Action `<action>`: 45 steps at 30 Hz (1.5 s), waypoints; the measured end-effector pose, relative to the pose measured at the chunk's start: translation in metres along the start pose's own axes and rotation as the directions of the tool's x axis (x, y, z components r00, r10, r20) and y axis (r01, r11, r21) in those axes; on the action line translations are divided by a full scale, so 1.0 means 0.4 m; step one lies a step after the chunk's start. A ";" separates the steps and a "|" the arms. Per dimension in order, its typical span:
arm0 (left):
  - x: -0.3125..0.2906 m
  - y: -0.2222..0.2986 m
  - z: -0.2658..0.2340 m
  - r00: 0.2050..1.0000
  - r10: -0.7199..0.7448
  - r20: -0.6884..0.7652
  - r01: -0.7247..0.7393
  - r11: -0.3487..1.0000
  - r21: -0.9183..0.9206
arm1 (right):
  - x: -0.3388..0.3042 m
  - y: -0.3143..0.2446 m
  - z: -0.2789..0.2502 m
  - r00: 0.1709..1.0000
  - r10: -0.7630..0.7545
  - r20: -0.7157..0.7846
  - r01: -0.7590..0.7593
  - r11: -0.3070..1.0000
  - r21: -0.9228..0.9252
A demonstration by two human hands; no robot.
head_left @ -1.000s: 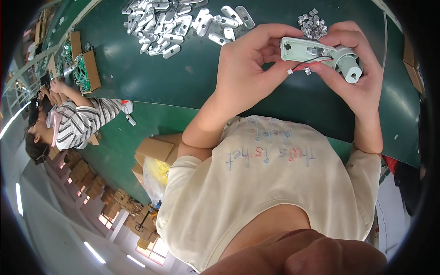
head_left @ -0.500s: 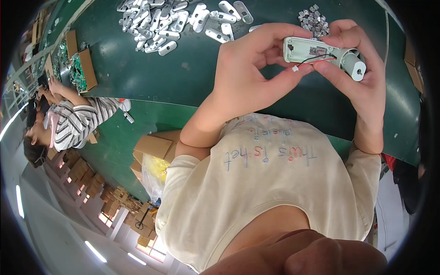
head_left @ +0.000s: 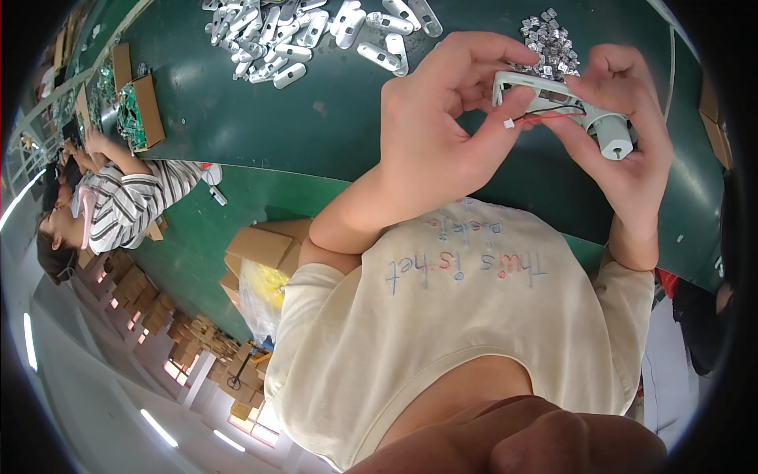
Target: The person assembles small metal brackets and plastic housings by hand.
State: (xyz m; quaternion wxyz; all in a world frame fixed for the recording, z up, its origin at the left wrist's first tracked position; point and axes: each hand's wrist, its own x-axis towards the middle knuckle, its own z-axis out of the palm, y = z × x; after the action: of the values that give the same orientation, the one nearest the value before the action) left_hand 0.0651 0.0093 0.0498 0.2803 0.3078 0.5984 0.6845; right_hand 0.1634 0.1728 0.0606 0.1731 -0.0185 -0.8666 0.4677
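Both hands hold up a pale green plastic housing (head_left: 545,82) with an open, hollow face and a short cylindrical end (head_left: 613,141). My left hand (head_left: 442,118) is closed round its left end, the thumb pressed over the open face. My right hand (head_left: 636,118) pinches the other end beside the cylinder, fingers above and thumb below. Red and black wires (head_left: 553,115) come out of the housing to a small white connector (head_left: 509,123) by my left thumb. Part of the housing's inside is hidden by that thumb.
On the green table (head_left: 316,126) lie a heap of silvery-white oblong covers (head_left: 268,35) and a pile of small shiny metal parts (head_left: 549,39). A cardboard box of green circuit boards (head_left: 130,114) stands at left, near another person in a striped top (head_left: 130,205). An opened carton (head_left: 260,245) is below the table.
The housing has tipped and moved slightly down and right, its open face now showing less. My left thumb has moved up from the lower edge onto the open face.
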 end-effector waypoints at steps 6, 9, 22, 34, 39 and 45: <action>0.003 -0.004 0.003 0.991 0.059 -0.124 -0.056 0.998 0.023 | -0.005 -0.007 0.019 0.969 0.246 0.028 -0.243 0.924 0.296; 0.000 -0.003 0.007 0.990 -0.001 -0.141 0.004 1.000 0.018 | -0.013 -0.010 0.021 0.949 0.309 0.062 -0.313 0.894 0.321; 0.012 -0.003 0.045 0.953 -0.249 -0.172 0.218 0.959 -0.184 | -0.029 0.034 0.005 0.939 0.314 0.141 -0.344 0.835 0.431; -0.004 -0.017 0.001 0.972 -0.050 -0.228 0.087 0.984 0.155 | 0.049 0.063 -0.004 0.967 0.189 0.168 -0.230 0.933 0.278; 0.013 -0.040 -0.126 0.949 0.033 -0.314 0.085 0.931 0.356 | 0.375 0.352 -0.119 0.882 0.440 -0.167 -0.410 0.893 0.186; 0.025 -0.128 -0.104 0.962 0.195 -0.191 0.057 0.540 0.840 | 0.561 0.474 -0.175 0.761 0.556 -0.334 -0.618 0.777 -0.117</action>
State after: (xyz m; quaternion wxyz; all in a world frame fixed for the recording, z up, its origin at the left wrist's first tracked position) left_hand 0.0278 -0.0034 -0.0040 -0.0098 0.3345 0.8711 0.3595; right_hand -0.0496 0.3792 0.0043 0.1349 -0.3755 -0.8289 0.3920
